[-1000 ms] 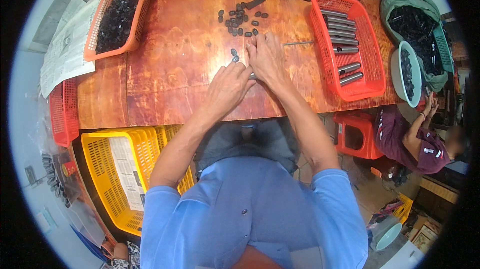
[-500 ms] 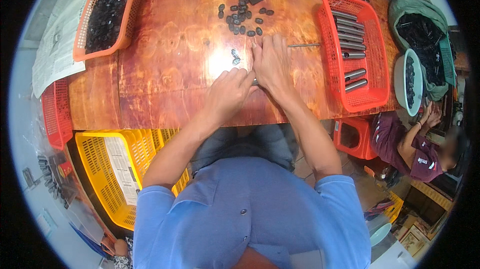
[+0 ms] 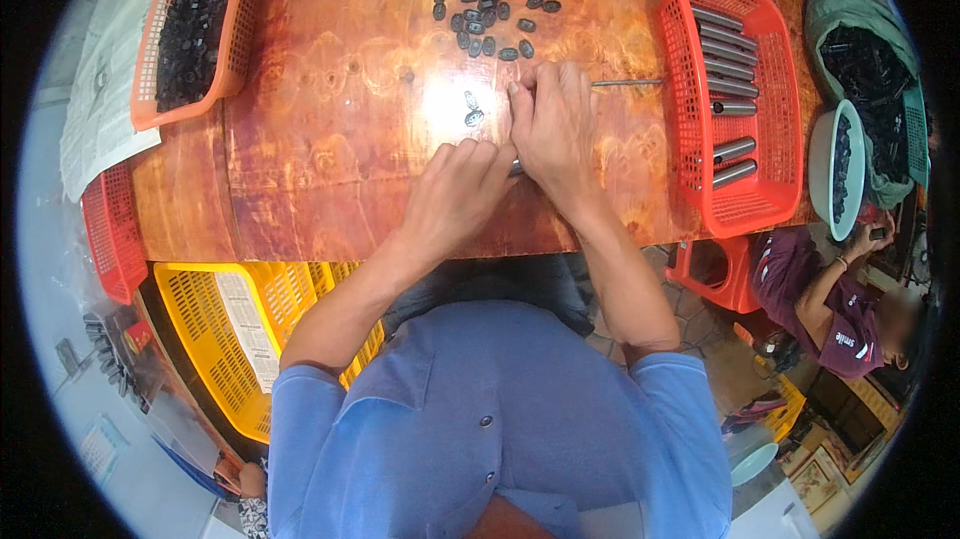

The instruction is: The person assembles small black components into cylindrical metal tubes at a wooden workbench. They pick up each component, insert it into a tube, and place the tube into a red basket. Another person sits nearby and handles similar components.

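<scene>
My left hand [image 3: 452, 195] is closed around what looks like a metal tube [image 3: 516, 168], only a bit of which shows between my hands. Right beside it, my right hand [image 3: 553, 124] is bent with its fingers curled together over the table; what they grip is hidden under them. A thin metal rod [image 3: 628, 83] sticks out to the right past my right fingers, and I cannot tell whether they touch it. Two small dark oval pieces [image 3: 474, 119] lie just left of my right hand, in the glare. Farther back is a loose cluster of small black oval pieces [image 3: 475, 27].
On the right, a red basket [image 3: 697, 179] holds several metal tubes, beside a pale bowl [image 3: 822, 174] and a green sack [image 3: 835, 9] of black parts. An orange basket [image 3: 235, 49] of black pieces stands left. Yellow crates [image 3: 200, 339] sit below. A co-worker [image 3: 815, 289] works at right.
The view has shifted slightly, so the table's things appear a little displaced. My two hands keep nearly the same pose close together. The co-worker's hands have moved, now with a small dark piece.
</scene>
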Demonstrator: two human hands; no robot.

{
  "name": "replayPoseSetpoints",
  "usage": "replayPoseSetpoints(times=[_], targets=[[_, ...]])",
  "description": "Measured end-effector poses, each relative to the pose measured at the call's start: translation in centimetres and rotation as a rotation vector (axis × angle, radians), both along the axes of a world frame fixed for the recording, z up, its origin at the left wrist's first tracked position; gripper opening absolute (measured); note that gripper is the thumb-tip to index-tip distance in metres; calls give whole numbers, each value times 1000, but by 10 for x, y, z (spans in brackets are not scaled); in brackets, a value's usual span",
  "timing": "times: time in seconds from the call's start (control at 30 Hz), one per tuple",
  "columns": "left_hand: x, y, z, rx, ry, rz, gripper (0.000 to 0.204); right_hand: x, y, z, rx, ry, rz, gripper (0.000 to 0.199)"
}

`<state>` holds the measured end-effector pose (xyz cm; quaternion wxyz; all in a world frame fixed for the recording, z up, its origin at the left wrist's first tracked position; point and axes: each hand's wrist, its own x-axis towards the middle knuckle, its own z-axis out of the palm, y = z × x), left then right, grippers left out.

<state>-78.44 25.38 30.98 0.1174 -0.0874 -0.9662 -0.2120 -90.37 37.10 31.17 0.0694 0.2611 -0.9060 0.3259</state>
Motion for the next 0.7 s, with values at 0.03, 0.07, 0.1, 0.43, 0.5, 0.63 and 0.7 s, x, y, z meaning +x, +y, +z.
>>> replayPoseSetpoints(times=[0.03,0.07,0.1,0.43,0.5,0.63,0.7], targets=[[-1,0,1,-13,-19,-10,35,0,0,1,-1,-7,1,17],[0,-1,0,-31,-8,-18,35,1,1,1,-2,-14,3,17],[1,-1,0,-46,4,-26,35,2,2,2,-5,-16,5,17],[6,6,5,-25,116,2,33,15,11,-2,-73,-15,-31,16],[8,6,6,-28,130,-7,33,16,12,-4,-76,-15,-39,16],[6,6,6,-1,132,-13,34,16,12,-5,-31,-5,-64,15],[5,7,9,-15,95,-2,34,15,11,-4,6,0,-73,16]])
